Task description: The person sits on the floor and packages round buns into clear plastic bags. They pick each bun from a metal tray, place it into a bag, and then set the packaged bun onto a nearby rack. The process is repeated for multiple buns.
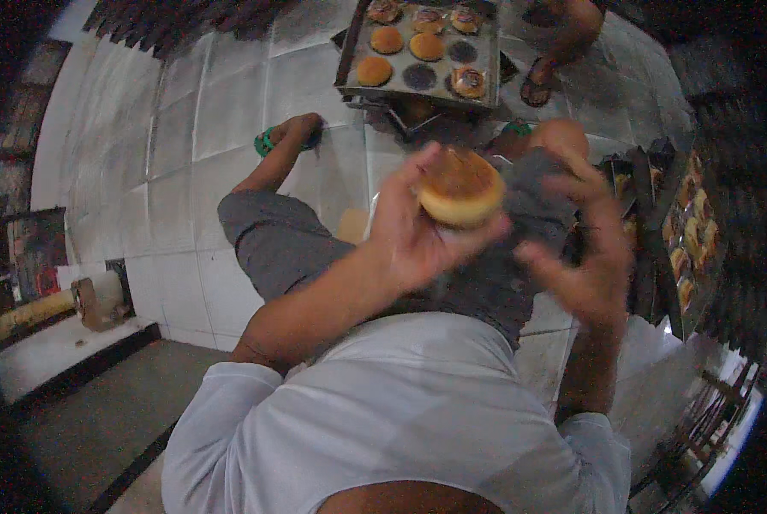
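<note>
While the person's knees are bent & wide apart, the floor (pixel 238 111) spreads below w/ big pale tiles. A white shirt (pixel 417 385) fills the low mid, & gray shorts (pixel 272 244) come next. Top mid, a metal tray (pixel 435 98) sits past the knees. Far R, lots of gold bakes (pixel 692 224) show. L hand (pixel 405 236) is grasping the bun (pixel 465 193): its fingers curl round the L side & low edge. R hand (pixel 589 248) is blurry; its fingers are let go, bent & spread, nr the bun but apart from it. Top R, another person's leg (pixel 576 38) is nr the tray. The bun is over the lap, btwn the hands, tilted, w/ a brown top & pale yellow side. Green sandals (pixel 268 141) are on the feet. In the tray, small tray buns (pixel 386 39) lie in rows, some shiny, w/ dark round spots (pixel 418 77) btwn.
</note>
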A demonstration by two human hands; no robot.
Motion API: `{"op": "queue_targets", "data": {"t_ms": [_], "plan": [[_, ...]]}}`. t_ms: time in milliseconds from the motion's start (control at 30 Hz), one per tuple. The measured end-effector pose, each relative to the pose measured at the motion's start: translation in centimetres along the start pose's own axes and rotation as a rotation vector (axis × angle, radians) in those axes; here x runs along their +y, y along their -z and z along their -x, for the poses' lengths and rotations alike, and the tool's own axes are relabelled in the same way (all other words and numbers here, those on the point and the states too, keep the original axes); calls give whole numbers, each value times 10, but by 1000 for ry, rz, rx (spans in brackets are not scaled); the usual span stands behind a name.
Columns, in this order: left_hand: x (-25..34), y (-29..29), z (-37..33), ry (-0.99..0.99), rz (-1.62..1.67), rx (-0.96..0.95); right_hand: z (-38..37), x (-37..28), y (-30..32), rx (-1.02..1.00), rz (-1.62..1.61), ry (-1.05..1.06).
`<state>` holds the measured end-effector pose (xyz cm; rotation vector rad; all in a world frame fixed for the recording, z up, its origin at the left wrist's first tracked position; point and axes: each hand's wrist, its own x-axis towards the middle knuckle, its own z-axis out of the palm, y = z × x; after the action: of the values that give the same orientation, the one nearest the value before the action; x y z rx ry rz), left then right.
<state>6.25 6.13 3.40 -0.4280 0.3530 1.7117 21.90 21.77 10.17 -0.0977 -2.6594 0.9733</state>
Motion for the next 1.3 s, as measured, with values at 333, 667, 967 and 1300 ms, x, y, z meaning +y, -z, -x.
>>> {"op": "queue_targets", "data": {"t_ms": [333,667,967,1300], "plan": [[-19,50,-68,-344,-1119,69,81,97,-38,232,-573,-788],[-6,24,-74,-258,-1073,176,49,110,-31,417,-859,-839],[23,-31,-69,-497,-1010,141,28,103,-14,661,-1143,-815],[-41,108,-12,-370,-1706,74,163,70,-90,459,-726,-1182]]}}
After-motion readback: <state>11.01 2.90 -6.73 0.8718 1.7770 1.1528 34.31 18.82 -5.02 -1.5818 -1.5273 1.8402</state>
